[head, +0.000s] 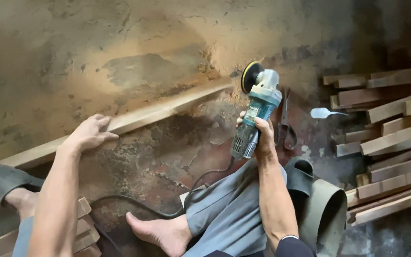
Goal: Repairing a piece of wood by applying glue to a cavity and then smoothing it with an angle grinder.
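— How many of each thing do you count on the floor [158, 157]?

— One long wooden strip [167, 110], lying slantwise across the middle of the floor. One grinder [258, 112] with a black cord [167, 209] trailing back toward the near edge. One pair of scissors [285, 124] and one white spoon [324, 113] just beyond the grinder. One heap of wooden slats [386, 143] along the right edge, too many overlapping to count. Two dark sandals: one [1, 181] at the left edge, on a foot, one [300, 173] beside the grey trouser leg.

— And the hands?

— The left hand [90, 133] lies flat, fingers spread loosely, pressing down on the strip near its lower end. The right hand [258, 138] is clenched round the grinder's body, holding it upright, disc end raised just clear of the strip's far end.

— Anything else?

— One bare foot [160, 231] rests near the bottom edge.
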